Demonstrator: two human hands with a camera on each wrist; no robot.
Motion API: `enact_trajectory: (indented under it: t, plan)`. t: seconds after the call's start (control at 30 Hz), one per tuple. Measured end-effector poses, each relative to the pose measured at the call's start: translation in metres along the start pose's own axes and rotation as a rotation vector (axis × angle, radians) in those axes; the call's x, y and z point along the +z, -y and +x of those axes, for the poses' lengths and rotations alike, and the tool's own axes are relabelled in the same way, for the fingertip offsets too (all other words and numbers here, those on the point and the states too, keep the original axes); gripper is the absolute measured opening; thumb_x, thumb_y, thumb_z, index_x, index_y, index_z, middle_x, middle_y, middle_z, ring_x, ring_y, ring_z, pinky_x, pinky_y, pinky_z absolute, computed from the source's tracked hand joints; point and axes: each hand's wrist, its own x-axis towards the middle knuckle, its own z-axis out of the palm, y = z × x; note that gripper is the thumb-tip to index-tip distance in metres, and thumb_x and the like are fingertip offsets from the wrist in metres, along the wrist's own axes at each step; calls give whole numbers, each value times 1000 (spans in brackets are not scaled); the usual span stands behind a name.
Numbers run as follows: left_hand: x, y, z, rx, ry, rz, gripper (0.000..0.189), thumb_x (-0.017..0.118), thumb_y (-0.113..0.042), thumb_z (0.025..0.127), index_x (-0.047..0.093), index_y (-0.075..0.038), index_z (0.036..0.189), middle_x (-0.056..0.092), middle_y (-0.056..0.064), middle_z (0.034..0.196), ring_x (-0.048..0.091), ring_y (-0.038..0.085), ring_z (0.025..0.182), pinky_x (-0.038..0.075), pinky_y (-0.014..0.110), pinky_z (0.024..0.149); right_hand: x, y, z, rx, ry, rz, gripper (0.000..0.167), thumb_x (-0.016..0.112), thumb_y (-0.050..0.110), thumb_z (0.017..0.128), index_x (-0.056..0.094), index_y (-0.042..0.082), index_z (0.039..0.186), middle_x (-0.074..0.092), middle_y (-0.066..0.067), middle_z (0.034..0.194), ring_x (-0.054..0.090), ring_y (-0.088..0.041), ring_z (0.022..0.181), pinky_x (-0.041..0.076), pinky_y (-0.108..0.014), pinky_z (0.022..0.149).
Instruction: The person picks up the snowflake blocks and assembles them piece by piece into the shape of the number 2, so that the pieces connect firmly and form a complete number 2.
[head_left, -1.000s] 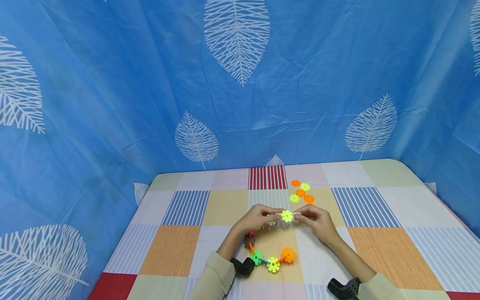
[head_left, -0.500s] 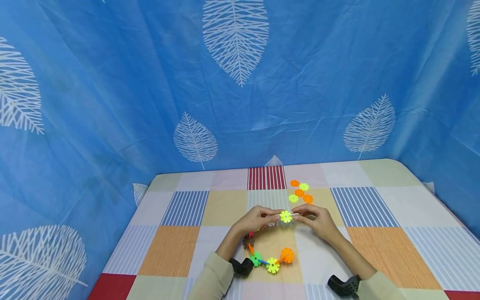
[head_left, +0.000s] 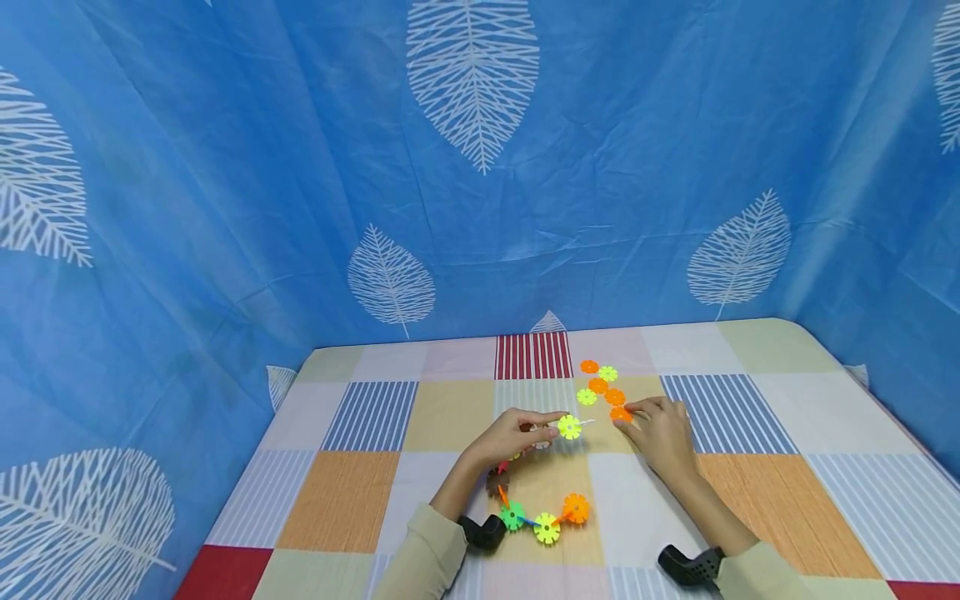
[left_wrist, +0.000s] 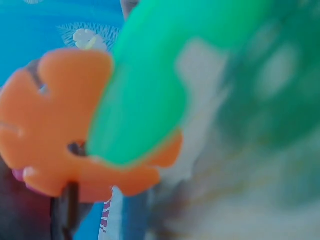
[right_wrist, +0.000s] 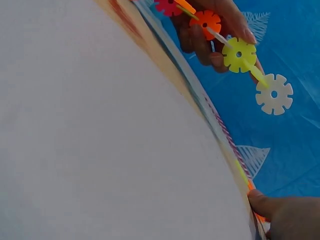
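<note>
My left hand [head_left: 513, 437] pinches a linked chain of notched plastic discs near its upper end. A yellow disc [head_left: 570, 427] sits just beyond the fingertips, with a white disc [right_wrist: 274, 95] joined at the very end. From the hand the chain curves down past a brown disc [head_left: 497, 482], a green disc [head_left: 512, 516] and a yellow-green disc to an orange end disc [head_left: 576, 507]. Close to the left wrist camera hang an orange disc [left_wrist: 55, 120] and a blurred green one. My right hand [head_left: 663, 437] pinches a loose orange disc [head_left: 620, 414] at the table.
Several loose orange and yellow discs [head_left: 597, 386] lie in a small cluster beyond the hands. The table carries a patchwork cloth [head_left: 457, 408]. Behind and on both sides hangs a blue curtain [head_left: 600, 208] with white leaf prints.
My right hand has let go of the white disc at the chain's end and moved right to a loose orange disc. My left hand stays almost in place with the chain.
</note>
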Motion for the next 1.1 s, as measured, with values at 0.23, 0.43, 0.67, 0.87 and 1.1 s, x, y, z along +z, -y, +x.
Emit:
enact_trajectory:
  t: [0.23,0.43,0.67,0.87,1.1]
  plan:
    - [2,2,1,17,13,5,40,57,-30,92,54,-22,131,51,10,65,32,15,42,32,24,42,1,10,-1,184,129,636,26,69,7,81,60,-4,102,64,-9,76,60,-15,64,50,-22,58]
    - [3,3,2,26,11,9,37,55,-24,93,55,-21,130,65,1,108,33,14,42,33,24,42,0,19,-1,265,200,993,33,62,4,87,52,-16,111,67,-8,78,64,-22,66,53,-30,62]
    - [3,1,2,22,13,7,37,54,-22,94,54,-21,131,62,2,116,35,13,43,35,24,43,0,22,-2,289,207,1039,29,62,2,86,51,-16,106,68,-5,76,65,-22,64,53,-31,59]
    - [4,3,2,18,20,14,37,55,-29,93,55,-24,129,65,0,108,37,13,43,36,24,43,1,21,-3,267,235,1032,28,62,0,86,53,-17,106,67,-7,75,63,-23,63,53,-31,60]
    - [7,3,3,26,47,-2,37,55,-29,93,56,-22,129,64,8,78,31,12,42,31,22,42,1,21,-4,208,260,1028,28,60,0,87,54,-18,107,67,-10,77,64,-24,64,53,-31,61]
